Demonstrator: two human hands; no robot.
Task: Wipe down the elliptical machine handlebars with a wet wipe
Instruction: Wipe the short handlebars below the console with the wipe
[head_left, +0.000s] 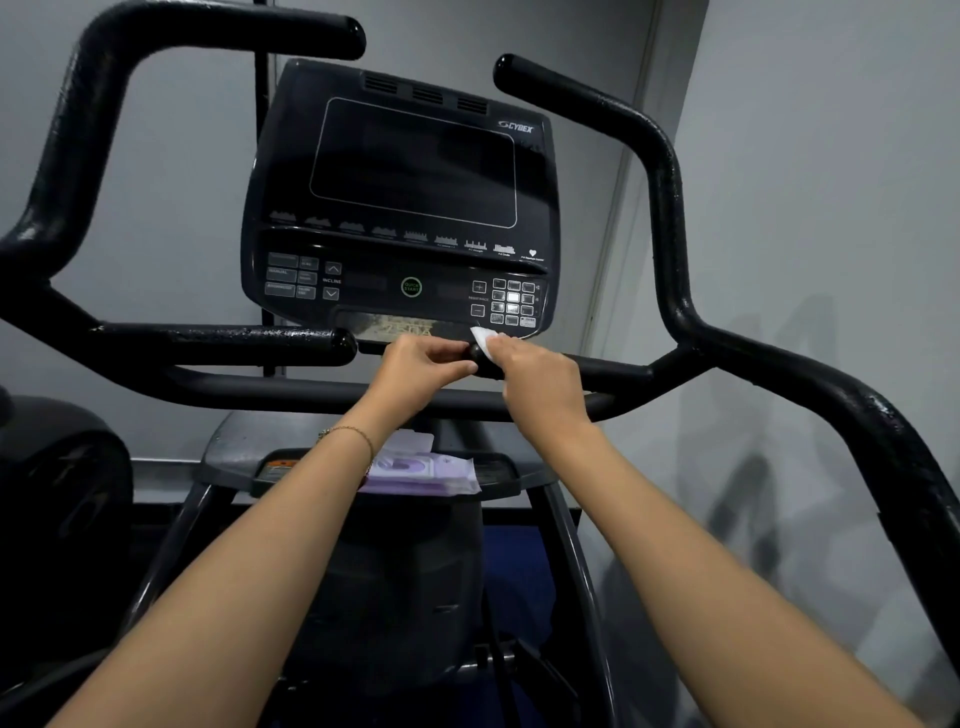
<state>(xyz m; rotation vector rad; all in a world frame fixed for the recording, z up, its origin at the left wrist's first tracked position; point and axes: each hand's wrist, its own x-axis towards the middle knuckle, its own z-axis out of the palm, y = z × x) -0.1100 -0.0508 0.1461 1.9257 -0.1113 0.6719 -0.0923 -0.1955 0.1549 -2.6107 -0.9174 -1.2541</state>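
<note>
Fingers, right hand (540, 384): curled over the wet wipe (484, 340), pressing it round the right inner grip (615, 370) near its rounded end. A white corner of the wipe sticks up just past the knuckles.

Fingers, left hand (421, 371): bent, tips meeting at that same grip end, just beside the right fingers. I cannot tell whether they pinch the end cap or a corner of the wipe.

Wet wipe, handling (my judgement): thin, limp, damp, nearly weightless. Likely to bunch and skid on glossy tubing. I would keep it in the palm with the fingers wrapped round the bar, not held by an edge.

Left inner grip (234, 340): well left of the fingers, shiny.

Crossbar (260, 389): just below both hands.

Console (405, 208): directly above the fingers, screen dark.

Upper left handlebar (78, 130), upper right handlebar (667, 171): well above and outward of the fingers, thick, rigid, fixed.

Wipe pack (421, 470): purple, flap open, below the wrists on the machine's tray (498, 465).

Bracelet (348, 431): on the left wrist.
</note>
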